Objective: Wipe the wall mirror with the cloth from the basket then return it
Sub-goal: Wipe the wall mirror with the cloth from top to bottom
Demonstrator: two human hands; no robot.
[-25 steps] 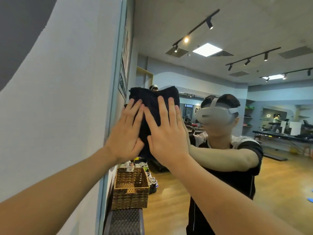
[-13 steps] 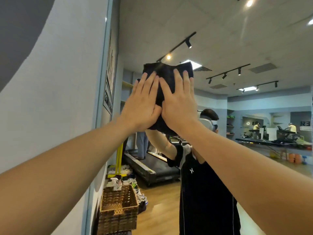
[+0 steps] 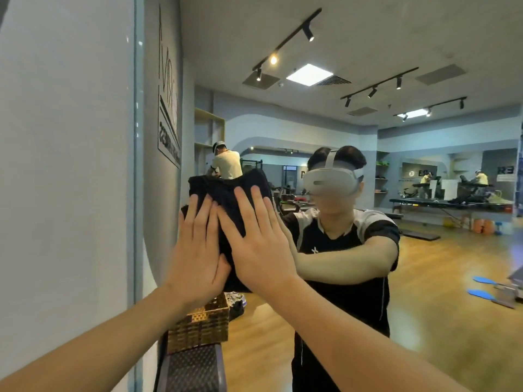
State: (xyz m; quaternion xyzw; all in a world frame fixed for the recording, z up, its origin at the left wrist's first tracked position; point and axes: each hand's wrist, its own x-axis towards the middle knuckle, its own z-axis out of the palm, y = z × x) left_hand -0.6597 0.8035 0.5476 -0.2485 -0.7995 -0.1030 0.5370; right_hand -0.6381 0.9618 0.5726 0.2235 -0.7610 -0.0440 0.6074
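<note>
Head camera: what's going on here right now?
A person is wiping the wall mirror with a dark cloth. The left hand and right hand both press it flat against the glass, fingers straight. The wicker basket sits below, near the mirror's left edge; the cloth is not yet returned.

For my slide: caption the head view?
Both hands press a dark cloth flat against the wall mirror, above a wicker basket.

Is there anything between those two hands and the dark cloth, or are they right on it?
Nothing visible stands between. The left hand and right hand lie flat, fingers straight, directly on the dark cloth, pressing it against the wall mirror.
</note>
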